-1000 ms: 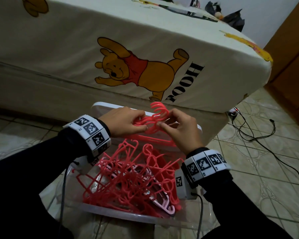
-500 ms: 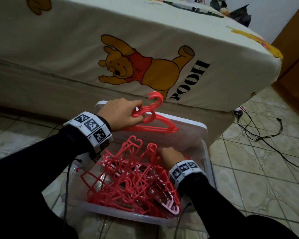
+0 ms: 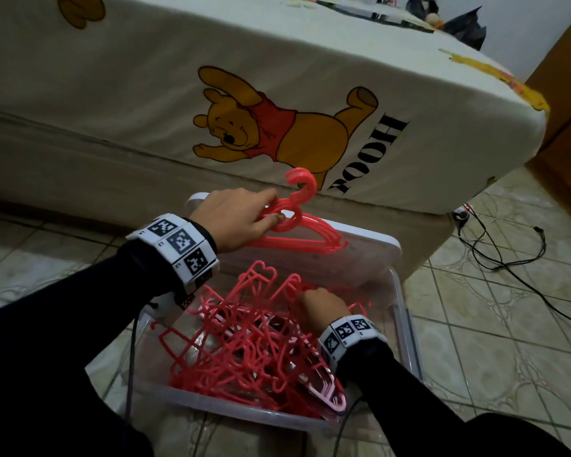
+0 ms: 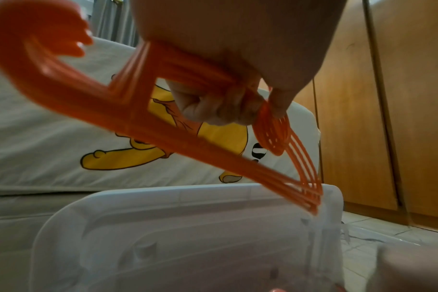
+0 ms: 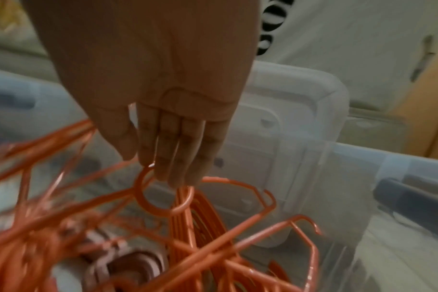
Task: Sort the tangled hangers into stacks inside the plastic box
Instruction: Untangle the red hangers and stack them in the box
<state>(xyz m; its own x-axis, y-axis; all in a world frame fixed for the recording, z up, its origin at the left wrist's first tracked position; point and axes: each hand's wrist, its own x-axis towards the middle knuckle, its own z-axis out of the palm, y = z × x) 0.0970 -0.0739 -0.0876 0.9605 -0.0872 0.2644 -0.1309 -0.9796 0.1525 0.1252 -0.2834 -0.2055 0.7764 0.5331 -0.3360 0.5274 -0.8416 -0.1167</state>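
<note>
my right hand (image 3: 322, 303) has left the stack (image 3: 305, 230) and dropped into the tangle (image 3: 244, 344) in the box (image 3: 406, 324), fingers (image 5: 173, 158) straight, touching a ring, not gripping. left hand (image 3: 234, 214) stays clenched on the stack above the lid (image 3: 370, 249). next hanger's coming.

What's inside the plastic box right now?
A tangled pile of red hangers, some paler pink ones, and the right hand reaching in. The plastic box floor is mostly covered.
</note>
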